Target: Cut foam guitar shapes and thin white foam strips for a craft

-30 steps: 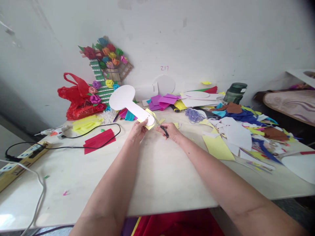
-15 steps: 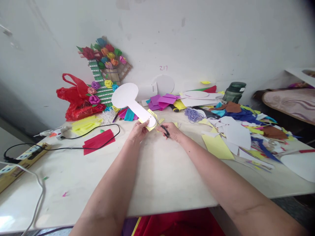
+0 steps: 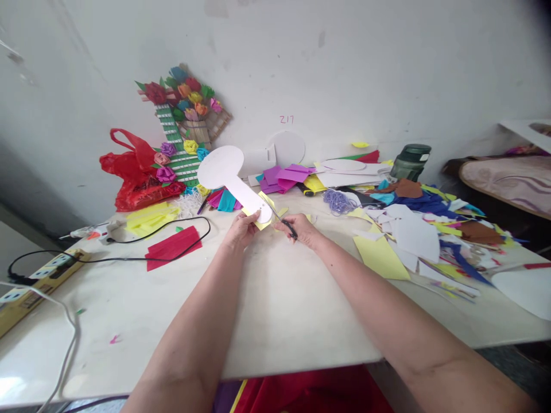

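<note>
Step in hand, by my judgement: trimming yellow paper (image 3: 260,222) to the outline of the white paddle-shaped card (image 3: 235,180) laid on it. My left hand (image 3: 244,228) pinches card and paper together at the narrow rounded end; my right hand (image 3: 300,228) is closed around black-handled scissors (image 3: 284,223), blades at the paper's edge. The card is held above the table (image 3: 275,310), midway toward its far edge. Its long axis runs from my fingers up and away leftward, round head pointing to the far-left corner. Next cut calls for turning the stack steadily to follow the curve
</note>
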Demonstrator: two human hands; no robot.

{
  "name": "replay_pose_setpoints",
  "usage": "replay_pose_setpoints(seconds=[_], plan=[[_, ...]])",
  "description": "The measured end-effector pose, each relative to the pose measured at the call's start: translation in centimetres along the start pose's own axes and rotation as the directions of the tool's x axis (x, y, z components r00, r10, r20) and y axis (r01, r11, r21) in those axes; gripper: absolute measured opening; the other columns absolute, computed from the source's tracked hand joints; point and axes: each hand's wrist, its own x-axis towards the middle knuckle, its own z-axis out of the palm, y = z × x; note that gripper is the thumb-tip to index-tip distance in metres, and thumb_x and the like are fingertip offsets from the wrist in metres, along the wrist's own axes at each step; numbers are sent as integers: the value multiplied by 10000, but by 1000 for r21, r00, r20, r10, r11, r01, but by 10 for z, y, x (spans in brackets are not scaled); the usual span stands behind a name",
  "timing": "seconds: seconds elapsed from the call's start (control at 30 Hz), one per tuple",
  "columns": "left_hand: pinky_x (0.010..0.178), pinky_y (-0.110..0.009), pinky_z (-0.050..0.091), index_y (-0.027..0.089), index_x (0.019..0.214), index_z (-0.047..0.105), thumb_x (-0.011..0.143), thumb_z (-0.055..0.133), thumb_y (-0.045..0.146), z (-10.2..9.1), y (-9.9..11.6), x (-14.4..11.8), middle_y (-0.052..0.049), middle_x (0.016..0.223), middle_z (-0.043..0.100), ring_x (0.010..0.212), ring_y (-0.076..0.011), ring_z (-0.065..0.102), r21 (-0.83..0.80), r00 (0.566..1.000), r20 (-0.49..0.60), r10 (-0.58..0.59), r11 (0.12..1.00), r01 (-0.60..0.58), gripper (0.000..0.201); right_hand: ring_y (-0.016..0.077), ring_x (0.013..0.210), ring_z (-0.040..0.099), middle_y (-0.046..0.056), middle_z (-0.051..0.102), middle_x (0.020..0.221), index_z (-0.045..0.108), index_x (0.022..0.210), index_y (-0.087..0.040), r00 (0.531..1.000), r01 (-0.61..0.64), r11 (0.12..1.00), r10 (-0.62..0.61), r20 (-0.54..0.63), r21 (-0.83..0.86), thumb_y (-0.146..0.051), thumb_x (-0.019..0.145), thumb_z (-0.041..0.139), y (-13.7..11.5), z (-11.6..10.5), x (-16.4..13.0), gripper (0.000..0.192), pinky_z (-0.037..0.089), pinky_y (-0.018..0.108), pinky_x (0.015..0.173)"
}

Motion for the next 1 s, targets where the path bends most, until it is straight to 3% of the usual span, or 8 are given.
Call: replay_pose_setpoints(seconds=[0.33,1.0], plan=[[780,-311,537,89,875,625,654,645,37,-3,1,1,-115,862,691,816,-216,657,-12,1000,-1,-20,1000,20,228,52,308,350,-70,408,360,632,656,-124,998,53,998,-54,-13,-39,-399,580,699,13,-1,9,293,296,174,290],[802,-326,524,70,916,617,654,648,38,-3,-4,1,-112,850,690,892,-238,636,8,994,93,-56,998,56,266,43,307,380,-59,436,371,561,566,-133,1000,-14,1000,14,13,-17,-410,579,703,4,-3,2,311,328,158,297]])
